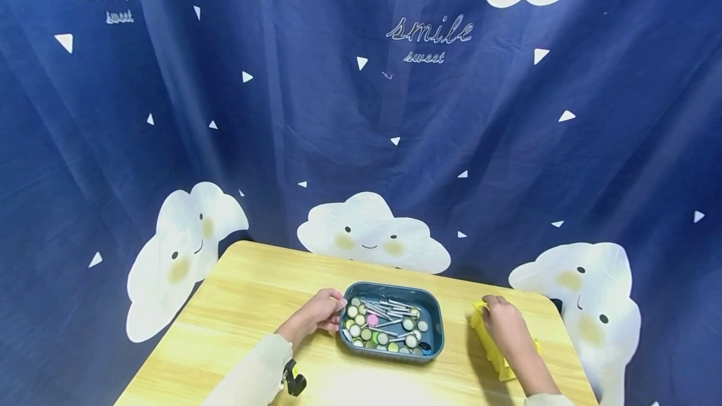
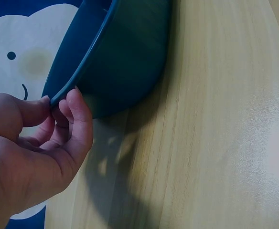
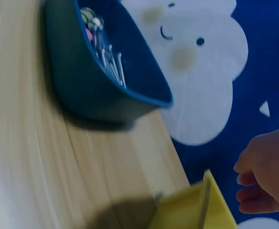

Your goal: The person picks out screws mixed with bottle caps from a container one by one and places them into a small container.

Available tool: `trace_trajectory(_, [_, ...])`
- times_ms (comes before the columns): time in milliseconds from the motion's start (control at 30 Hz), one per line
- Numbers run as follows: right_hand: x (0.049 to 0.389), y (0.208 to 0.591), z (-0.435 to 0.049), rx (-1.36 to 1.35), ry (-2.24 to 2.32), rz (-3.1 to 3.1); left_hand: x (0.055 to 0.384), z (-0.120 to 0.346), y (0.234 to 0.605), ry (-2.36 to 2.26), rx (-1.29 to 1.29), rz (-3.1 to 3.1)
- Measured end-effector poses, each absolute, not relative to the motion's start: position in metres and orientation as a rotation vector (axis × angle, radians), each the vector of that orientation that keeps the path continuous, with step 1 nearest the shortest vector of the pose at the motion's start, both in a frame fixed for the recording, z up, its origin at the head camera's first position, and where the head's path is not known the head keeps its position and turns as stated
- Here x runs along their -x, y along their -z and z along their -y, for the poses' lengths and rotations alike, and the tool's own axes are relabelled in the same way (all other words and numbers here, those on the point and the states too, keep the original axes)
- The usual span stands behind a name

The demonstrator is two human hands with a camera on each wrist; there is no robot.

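A dark teal box (image 1: 434,331) with rounded corners stands on the table, its open top facing up. Inside it are several silver bolts (image 1: 395,311) and many small round discs (image 1: 354,331), mostly pale, with one pink disc (image 1: 373,319). My left hand (image 1: 321,310) pinches the box's left rim between thumb and fingers. To the right, a yellow bin (image 1: 496,349) is partly hidden beneath my right hand (image 1: 506,324). In the right wrist view the loosely bent fingers (image 3: 254,191) appear slightly apart from the bin's edge. The bin's contents cannot be seen.
The light wooden table (image 1: 254,281) ends a little behind the box and just right of the bin. A dark blue curtain (image 1: 338,111) with white clouds hangs behind it. A black strap mount (image 1: 294,379) sits at my left wrist.
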State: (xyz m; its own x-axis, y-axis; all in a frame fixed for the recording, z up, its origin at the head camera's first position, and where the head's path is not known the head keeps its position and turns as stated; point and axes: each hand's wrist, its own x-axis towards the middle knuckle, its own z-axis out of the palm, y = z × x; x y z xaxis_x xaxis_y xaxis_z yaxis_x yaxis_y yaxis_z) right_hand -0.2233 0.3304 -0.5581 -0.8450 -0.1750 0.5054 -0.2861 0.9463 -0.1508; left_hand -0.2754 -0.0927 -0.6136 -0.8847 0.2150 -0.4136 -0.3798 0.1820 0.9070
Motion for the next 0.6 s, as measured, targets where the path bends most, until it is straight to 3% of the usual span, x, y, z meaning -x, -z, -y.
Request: trace_trajectory(600, [0.238,0.565,-0.24,-0.765,-0.349,2.632,0.275,0.093,0.615,-1.743,0.144,-2.021])
